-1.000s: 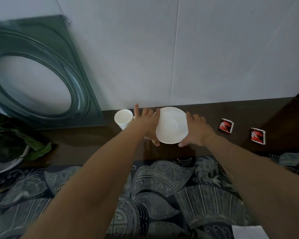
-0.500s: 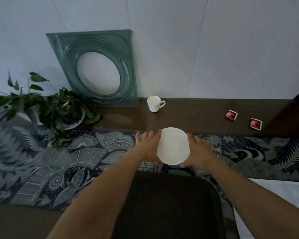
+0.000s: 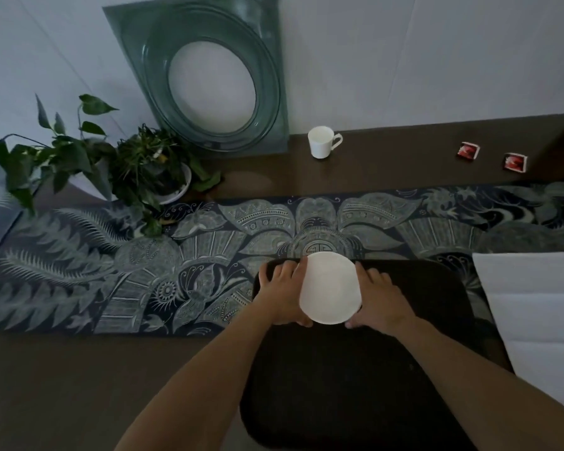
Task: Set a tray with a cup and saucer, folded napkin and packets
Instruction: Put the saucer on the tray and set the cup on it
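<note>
A white saucer (image 3: 330, 287) is held between both hands over the far part of a dark tray (image 3: 355, 379). My left hand (image 3: 282, 292) grips its left rim and my right hand (image 3: 376, 296) grips its right rim. Whether the saucer touches the tray I cannot tell. A white cup (image 3: 321, 141) with its handle to the right stands near the wall. Two red packets (image 3: 468, 150) (image 3: 514, 162) lie at the far right. A white napkin (image 3: 541, 307) lies right of the tray.
A patterned blue runner (image 3: 144, 255) crosses the dark table under the tray's far edge. A potted plant (image 3: 137, 170) stands at the left. A green glass panel with a round opening (image 3: 209, 79) leans on the wall behind the cup.
Both hands have carried the saucer from beside the cup, back over the runner, to above the tray's far part. The cup and packets have stayed put.
</note>
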A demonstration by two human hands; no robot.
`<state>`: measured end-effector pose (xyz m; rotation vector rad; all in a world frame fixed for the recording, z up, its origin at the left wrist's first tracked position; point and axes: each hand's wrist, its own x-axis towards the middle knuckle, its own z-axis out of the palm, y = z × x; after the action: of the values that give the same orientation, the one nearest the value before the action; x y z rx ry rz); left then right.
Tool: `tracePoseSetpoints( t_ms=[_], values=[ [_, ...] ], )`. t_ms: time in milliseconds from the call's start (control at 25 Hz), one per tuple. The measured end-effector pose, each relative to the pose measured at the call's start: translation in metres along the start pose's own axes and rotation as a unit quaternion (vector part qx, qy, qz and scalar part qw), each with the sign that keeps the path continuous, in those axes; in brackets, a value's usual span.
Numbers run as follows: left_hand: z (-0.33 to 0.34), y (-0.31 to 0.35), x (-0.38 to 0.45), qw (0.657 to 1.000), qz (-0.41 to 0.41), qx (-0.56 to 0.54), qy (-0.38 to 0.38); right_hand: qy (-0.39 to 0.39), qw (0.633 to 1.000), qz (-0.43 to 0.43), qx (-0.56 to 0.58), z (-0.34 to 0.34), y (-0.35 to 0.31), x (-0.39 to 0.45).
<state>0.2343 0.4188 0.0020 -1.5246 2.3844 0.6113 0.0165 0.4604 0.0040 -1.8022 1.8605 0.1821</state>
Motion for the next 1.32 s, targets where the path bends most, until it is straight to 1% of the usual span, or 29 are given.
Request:
tracePoseSetpoints(
  t_ms=[200,480,920,1320],
  values=[
    [0.032,-0.014,-0.013,0.999,0.004,-0.027,-0.033,-0.022,1.000,0.018,-0.001,0.033,-0.011,-0.009],
    [0.049,-0.019,-0.013,0.999,-0.004,-0.027,-0.027,-0.022,1.000,0.020,-0.009,0.051,-0.011,-0.003],
    [0.062,-0.023,-0.011,0.999,-0.022,-0.038,-0.001,0.001,1.000,0.007,-0.009,0.060,-0.006,0.001],
    [0.060,-0.018,-0.013,0.998,-0.034,-0.051,-0.003,-0.011,1.000,0.009,-0.009,0.053,-0.006,0.000]
  ],
)
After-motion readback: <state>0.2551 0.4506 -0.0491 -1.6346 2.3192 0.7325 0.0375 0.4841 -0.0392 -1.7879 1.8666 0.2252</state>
